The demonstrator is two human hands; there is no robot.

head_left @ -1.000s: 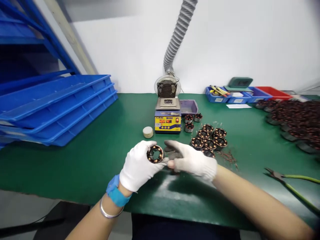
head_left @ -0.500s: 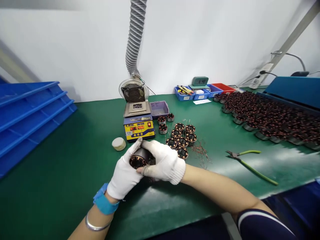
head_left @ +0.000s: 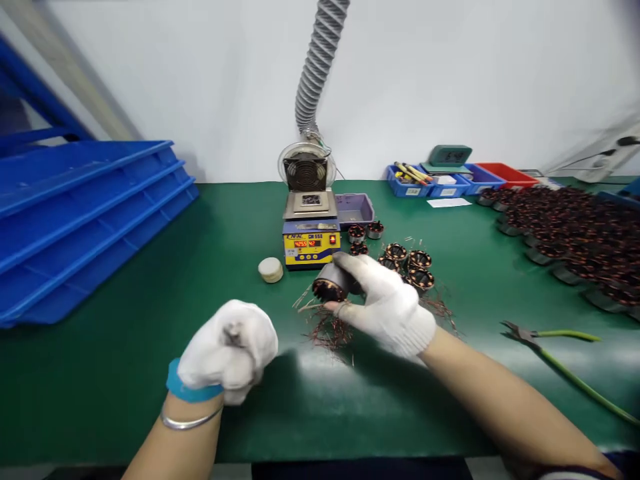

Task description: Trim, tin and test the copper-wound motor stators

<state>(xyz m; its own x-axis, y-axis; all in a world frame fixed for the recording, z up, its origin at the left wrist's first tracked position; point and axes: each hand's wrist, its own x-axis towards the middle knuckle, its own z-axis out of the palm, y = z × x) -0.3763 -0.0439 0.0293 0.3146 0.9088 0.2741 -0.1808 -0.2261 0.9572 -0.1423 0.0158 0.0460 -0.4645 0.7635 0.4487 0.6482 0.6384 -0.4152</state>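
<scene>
My right hand [head_left: 383, 297], in a white glove with bare fingertips, grips a motor stator [head_left: 331, 283] between thumb and fingers. The stator is tilted, its dark wound end facing me; something dark behind it is partly covered by the fingers. Beneath it lies a tangle of copper wire clippings [head_left: 330, 333]. My left hand [head_left: 230, 350], also gloved, is curled into a fist above the mat, left of the clippings and apart from the stator. Whatever that fist may hold is hidden. Several stators [head_left: 420, 277] stand just beyond my right hand.
A yellow-fronted solder pot [head_left: 311, 248] stands at centre, below a grey hose [head_left: 320, 67]. Beside it are a round whitish pad [head_left: 271, 269] and a purple bin [head_left: 356, 208]. Green-handled cutters [head_left: 550, 340] lie right, before massed stators [head_left: 565, 233]. Blue trays [head_left: 100, 227] occupy the left.
My left hand has let go of the stator and moved left, curling closed. My right hand keeps the stator, now tilted over the clippings. The whole view has shifted left.
</scene>
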